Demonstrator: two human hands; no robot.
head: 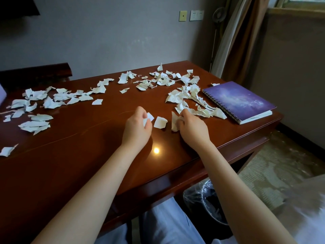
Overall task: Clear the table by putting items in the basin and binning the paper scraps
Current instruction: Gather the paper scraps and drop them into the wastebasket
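Note:
Torn white paper scraps [182,95] lie scattered across a dark red wooden table [70,155]. My left hand [136,127] pinches a small scrap [149,117] near the table's middle. My right hand [190,126] closes on a larger scrap [174,121] just to its right. One loose scrap [160,122] lies flat between the two hands. A purple spiral notebook [237,101] rests at the table's right end. A bin lined with a clear plastic bag [204,199] stands on the floor under the table's right front corner. No basin is in view.
More scraps [37,103] spread over the table's left side, one alone [7,150] near the left front. A wall runs behind the table, a curtain [235,41] hangs at the back right. Patterned carpet [274,164] lies to the right.

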